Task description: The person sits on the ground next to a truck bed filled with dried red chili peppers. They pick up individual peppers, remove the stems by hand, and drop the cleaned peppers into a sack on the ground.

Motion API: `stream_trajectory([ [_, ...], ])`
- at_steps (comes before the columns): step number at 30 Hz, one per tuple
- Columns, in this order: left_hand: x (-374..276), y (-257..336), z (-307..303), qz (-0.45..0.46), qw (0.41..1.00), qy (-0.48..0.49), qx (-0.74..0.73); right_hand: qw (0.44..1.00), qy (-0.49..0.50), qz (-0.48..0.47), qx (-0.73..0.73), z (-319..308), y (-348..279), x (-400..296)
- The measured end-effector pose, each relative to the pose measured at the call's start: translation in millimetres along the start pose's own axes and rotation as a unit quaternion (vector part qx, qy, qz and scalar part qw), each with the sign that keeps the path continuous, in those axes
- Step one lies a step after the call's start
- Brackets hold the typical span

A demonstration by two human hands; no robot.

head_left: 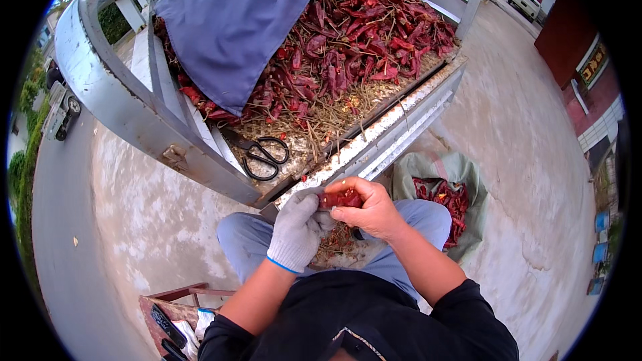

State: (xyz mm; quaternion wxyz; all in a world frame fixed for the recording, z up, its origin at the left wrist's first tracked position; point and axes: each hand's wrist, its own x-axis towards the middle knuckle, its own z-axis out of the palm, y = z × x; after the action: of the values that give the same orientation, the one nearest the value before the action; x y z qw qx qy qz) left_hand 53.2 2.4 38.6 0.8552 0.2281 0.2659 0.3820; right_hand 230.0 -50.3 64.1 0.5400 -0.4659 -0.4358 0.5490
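Observation:
Between my two hands is a red dried chili pepper point(335, 199), held over my lap by the edge of a metal truck bed. My left hand point(300, 228), in a grey knit glove with a blue cuff edge, grips one end of it. My bare right hand point(368, 209) pinches the other end between thumb and fingers. A large heap of dried red chilies point(351, 35) with stems fills much of the truck bed point(386, 135). Black-handled scissors point(263, 158) lie at the bed's near left corner, their blades partly hidden.
A blue-grey cloth point(235, 25) covers the heap's left part. An open woven sack point(474, 185) with chilies stands by my right knee. The bed's rusty metal rail point(135, 115) curves at the left. A wooden stool point(150, 306) at lower left holds gloves point(188, 336) and a dark object.

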Motion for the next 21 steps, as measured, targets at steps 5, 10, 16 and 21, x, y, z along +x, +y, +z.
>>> stream_trajectory([
  [5,2.4,-21.8,-30.6,-0.061,0.982,0.021,0.178,0.997,0.071,0.001,-0.021,-28.1,-15.3,-15.4],
  [10,-1.0,-27.1,-43.2,-0.089,0.956,0.009,0.278,0.978,0.180,-0.097,-0.044,-117.5,-13.6,-49.9],
  [16,-1.9,-27.6,-61.1,-0.085,0.934,-0.008,0.346,0.948,0.311,-0.044,-0.052,-171.0,-15.4,-82.0],
  [21,-5.3,-23.4,-71.0,-0.074,0.928,0.005,0.366,0.637,0.327,0.011,-0.698,-243.3,-17.1,-103.8],
])
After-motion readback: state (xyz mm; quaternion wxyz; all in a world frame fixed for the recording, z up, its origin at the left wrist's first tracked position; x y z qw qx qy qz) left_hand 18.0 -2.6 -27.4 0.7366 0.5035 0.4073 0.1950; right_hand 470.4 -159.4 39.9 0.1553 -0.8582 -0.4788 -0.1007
